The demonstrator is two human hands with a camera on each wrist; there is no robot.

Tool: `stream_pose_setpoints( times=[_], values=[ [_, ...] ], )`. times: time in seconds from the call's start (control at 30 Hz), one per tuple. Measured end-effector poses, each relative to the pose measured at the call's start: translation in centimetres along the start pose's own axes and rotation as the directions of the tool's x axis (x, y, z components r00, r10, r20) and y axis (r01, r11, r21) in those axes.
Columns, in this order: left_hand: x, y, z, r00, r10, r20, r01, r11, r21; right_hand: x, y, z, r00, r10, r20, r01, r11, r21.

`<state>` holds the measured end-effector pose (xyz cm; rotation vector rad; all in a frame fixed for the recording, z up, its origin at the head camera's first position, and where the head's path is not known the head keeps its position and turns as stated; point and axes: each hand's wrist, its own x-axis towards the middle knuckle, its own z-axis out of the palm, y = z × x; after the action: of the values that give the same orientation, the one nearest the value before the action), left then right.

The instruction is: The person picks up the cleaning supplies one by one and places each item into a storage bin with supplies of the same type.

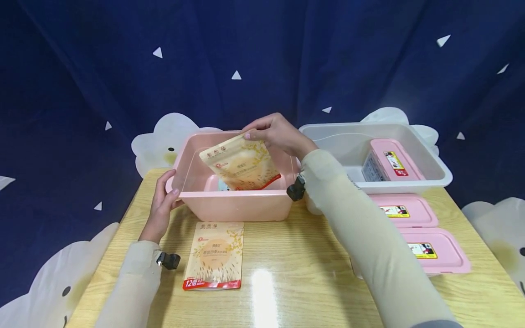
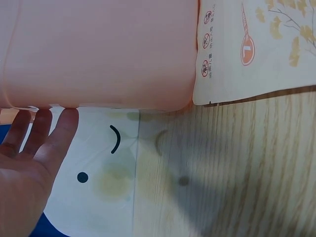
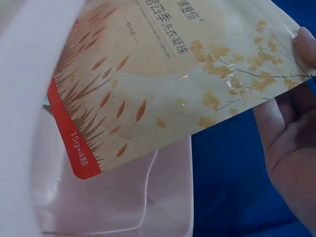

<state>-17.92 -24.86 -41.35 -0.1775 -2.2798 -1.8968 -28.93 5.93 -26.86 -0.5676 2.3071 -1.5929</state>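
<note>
My right hand (image 1: 283, 134) pinches the top corner of a cream laundry capsule pouch (image 1: 244, 165) between thumb and fingers. The pouch hangs tilted over the pink bin (image 1: 235, 207), its red lower edge inside the rim. In the right wrist view, the pouch (image 3: 163, 74) spreads across the bin's opening, with the right hand (image 3: 291, 143) at its corner. My left hand (image 1: 161, 207) holds the bin's left rim near the front corner; its fingers (image 2: 61, 131) meet the rim's edge in the left wrist view. A second, matching pouch (image 1: 215, 255) lies flat on the table before the bin.
A white bin (image 1: 410, 186) stands to the right of the pink one, with a pink-lidded box (image 1: 397, 159) inside. Two more pink-lidded boxes (image 1: 410, 212) sit in front of it. All stand on a wooden table (image 1: 295, 273) against a dark blue curtain (image 1: 262, 54).
</note>
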Motion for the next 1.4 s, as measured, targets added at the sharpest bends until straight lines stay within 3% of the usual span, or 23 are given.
stream_pose_setpoints(
  times=[0.3,0.63,1.23,1.4],
  values=[
    [-0.1,0.0,0.2,1.0,0.003,0.015,-0.002,0.999,-0.032,0.1,1.6,-0.4,0.999,0.03,0.016,-0.03,0.999,-0.014],
    [-0.2,0.0,0.3,1.0,-0.013,0.001,0.013,1.0,0.02,0.4,2.5,-0.1,0.995,0.079,0.055,-0.079,0.997,-0.013],
    [0.1,-0.2,0.5,1.0,-0.018,0.004,0.017,0.999,0.043,0.4,2.4,-0.3,0.992,0.099,0.075,-0.092,0.992,-0.083],
    [-0.2,0.6,0.7,1.0,-0.029,0.007,0.028,0.998,0.052,0.4,2.4,-0.2,0.993,0.098,0.071,-0.092,0.992,-0.089]
  ],
)
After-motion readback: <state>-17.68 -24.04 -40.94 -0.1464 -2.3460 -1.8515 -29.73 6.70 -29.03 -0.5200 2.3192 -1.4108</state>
